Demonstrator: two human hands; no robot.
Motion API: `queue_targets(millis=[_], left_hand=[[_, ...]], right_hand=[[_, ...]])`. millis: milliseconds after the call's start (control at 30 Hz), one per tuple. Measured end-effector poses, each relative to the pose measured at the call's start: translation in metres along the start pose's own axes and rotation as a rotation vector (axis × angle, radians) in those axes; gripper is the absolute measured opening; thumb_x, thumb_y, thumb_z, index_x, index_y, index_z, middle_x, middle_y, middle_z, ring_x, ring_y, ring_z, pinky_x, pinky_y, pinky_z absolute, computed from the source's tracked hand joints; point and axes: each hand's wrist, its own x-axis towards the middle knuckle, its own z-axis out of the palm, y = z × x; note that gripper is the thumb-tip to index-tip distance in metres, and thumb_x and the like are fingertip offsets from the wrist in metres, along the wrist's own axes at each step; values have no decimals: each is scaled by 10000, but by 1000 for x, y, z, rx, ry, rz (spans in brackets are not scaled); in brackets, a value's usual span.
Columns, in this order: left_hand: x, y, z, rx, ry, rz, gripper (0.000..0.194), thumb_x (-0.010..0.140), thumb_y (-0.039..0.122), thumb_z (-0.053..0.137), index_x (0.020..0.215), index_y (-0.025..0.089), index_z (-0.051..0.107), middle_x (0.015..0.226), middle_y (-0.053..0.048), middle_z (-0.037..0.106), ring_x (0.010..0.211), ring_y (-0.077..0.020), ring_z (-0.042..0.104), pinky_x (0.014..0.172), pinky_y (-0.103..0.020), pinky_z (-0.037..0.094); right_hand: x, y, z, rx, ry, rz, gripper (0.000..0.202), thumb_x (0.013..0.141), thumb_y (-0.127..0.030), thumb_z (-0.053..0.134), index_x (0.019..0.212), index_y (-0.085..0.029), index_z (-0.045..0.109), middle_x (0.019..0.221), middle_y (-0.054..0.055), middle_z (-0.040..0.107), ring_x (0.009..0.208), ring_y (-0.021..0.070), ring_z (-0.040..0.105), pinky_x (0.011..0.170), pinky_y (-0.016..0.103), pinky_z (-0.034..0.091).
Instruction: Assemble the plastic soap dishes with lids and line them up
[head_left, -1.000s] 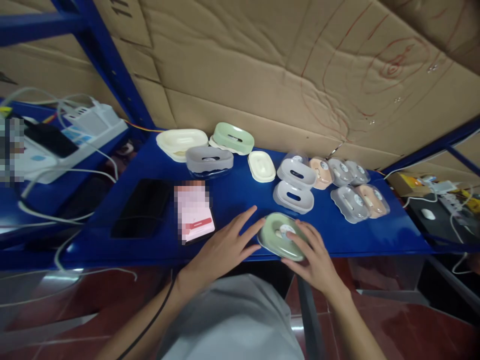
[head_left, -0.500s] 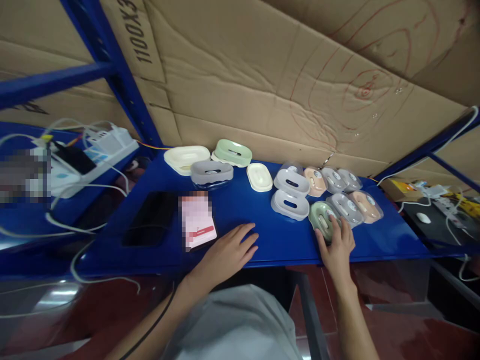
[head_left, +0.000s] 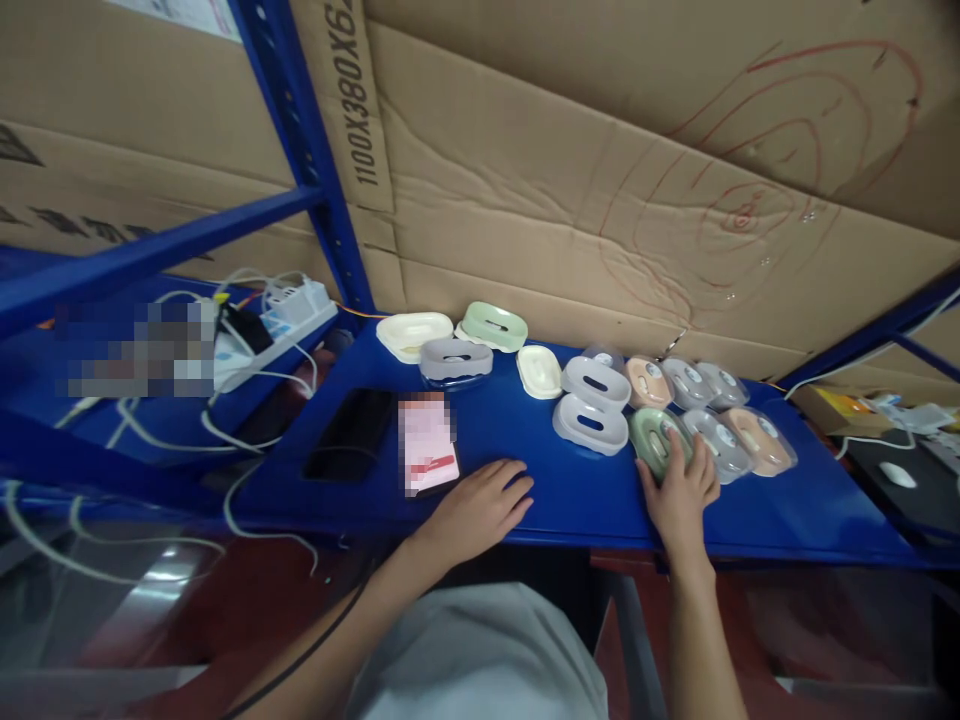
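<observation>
My left hand lies on the blue tabletop with its fingers stretched out and nothing in them, beside a phone with a lit screen. Over at the right, my right hand grips a green soap box, thumb on its near left side and fingers over its right. Touching distance from those fingers is a grey soap box with a clear lid. Two grey slotted soap trays stand to the left of the green box, one behind the other. The right palm hides part of the green box.
Further back are a cream tray, a green tray and a cream dish. A peach lidded box sits at the right. A dark phone and a power strip with cables are at left. Cardboard backs the table.
The camera has turned, so the table and its things appear shifted right and slightly down. My right hand stays on the green soap box, and my left hand stays resting on the table.
</observation>
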Motion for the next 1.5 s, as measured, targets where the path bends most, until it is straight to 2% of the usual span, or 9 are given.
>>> queue_targets(millis=[300, 500, 700, 767, 900, 1067, 1233, 1367, 1500], left_hand=[[-1, 0, 3, 27, -9, 2, 207, 1070, 280, 605, 1204, 160, 705, 1272, -106, 726, 1179, -261, 717, 1056, -408, 595], [-2, 0, 2, 22, -23, 0, 182, 1063, 284, 619, 1176, 167, 700, 1262, -100, 720, 1179, -251, 705, 1053, -395, 589], [-2, 0, 4, 11, -17, -8, 184, 1072, 286, 601, 1173, 169, 703, 1271, -105, 715, 1180, -249, 701, 1056, -398, 581], [-2, 0, 4, 13, -16, -10, 187, 1073, 289, 600, 1174, 171, 704, 1272, -103, 715, 1184, -250, 701, 1055, -401, 582], [-1, 1, 2, 18, -20, -2, 178, 1067, 282, 613, 1167, 169, 708, 1253, -101, 719, 1181, -248, 704, 1045, -394, 586], [0, 1, -1, 0, -23, -6, 179, 1079, 273, 586, 1164, 172, 708, 1256, -110, 714, 1188, -248, 701, 1056, -402, 579], [0, 0, -1, -17, -33, -14, 212, 1082, 268, 580, 1228, 171, 699, 1281, -116, 717, 1209, -258, 707, 1070, -417, 582], [0, 1, -3, 0, -38, -38, 339, 1075, 269, 585, 1398, 179, 634, 1457, -146, 649, 1326, -288, 663, 1129, -444, 561], [2, 1, -8, 8, -27, -10, 427, 1070, 252, 583, 1493, 192, 566, 1621, -159, 522, 1497, -309, 527, 1211, -457, 494]], right_hand=[[-1, 4, 2, -4, 12, -19, 577, 1052, -503, 493, 1542, -205, 556, 1660, 256, 407, 1495, 482, 409, 1108, 757, 377], [0, 6, 4, -16, -7, -63, 577, 1063, -467, 468, 1578, -211, 518, 1602, 237, 496, 1492, 447, 429, 1138, 720, 370], [0, -4, 2, -45, 33, -72, 703, 1070, -466, 492, 1689, -175, 330, 1748, 275, 251, 1605, 479, 269, 1190, 792, 250], [-2, -8, 0, -32, 52, -146, 709, 1071, -463, 500, 1695, -184, 312, 1759, 258, 235, 1618, 460, 250, 1222, 754, 229], [-5, -16, -1, 21, -26, -350, 580, 1090, -419, 459, 1652, -286, 411, 1748, 180, 316, 1594, 397, 328, 1225, 634, 309], [-3, -27, 0, 53, -128, -448, 583, 1108, -332, 406, 1686, -295, 338, 1746, 164, 331, 1591, 365, 355, 1237, 631, 309], [3, -30, 0, 190, -217, -509, 532, 1110, -220, 378, 1639, -260, 423, 1581, 135, 577, 1498, 301, 508, 1245, 580, 355], [2, -35, -9, 424, -299, -507, 385, 1102, -283, 473, 1458, -247, 615, 1421, 120, 680, 1353, 278, 623, 1157, 506, 496], [3, -54, -21, 511, -332, -601, 348, 1094, -317, 530, 1420, -279, 646, 1435, 91, 686, 1374, 278, 612, 1166, 506, 480]])
